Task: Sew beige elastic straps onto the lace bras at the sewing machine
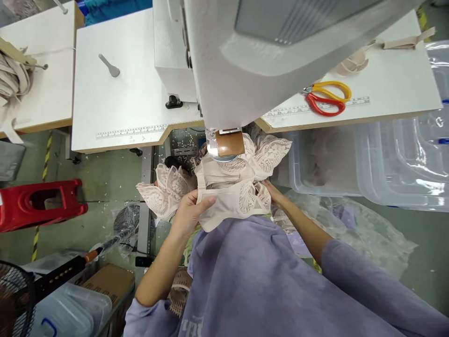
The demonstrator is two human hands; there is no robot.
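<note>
A pale beige bra (224, 206) with lace parts lies across my lap, just below the head of a white sewing machine (224, 70). My left hand (192, 206) grips its left side, thumb on top and fingers underneath. At the bra's right edge, my right hand (274, 193) holds the lace end, its fingertips partly hidden behind the fabric. More beige lace cups (166, 192) hang to the left, and another lace piece (270, 152) spreads out on the right. Under the machine head, a brown plate (229, 144) covers the sewing area from my view.
Scissors (328, 97) with yellow and red handles rest on the white tabletop (129, 93), right of the machine. Clear plastic bins (326, 182) stand at the right. On the left are a red stool (42, 203), a black fan (16, 299) and a cardboard box (110, 283).
</note>
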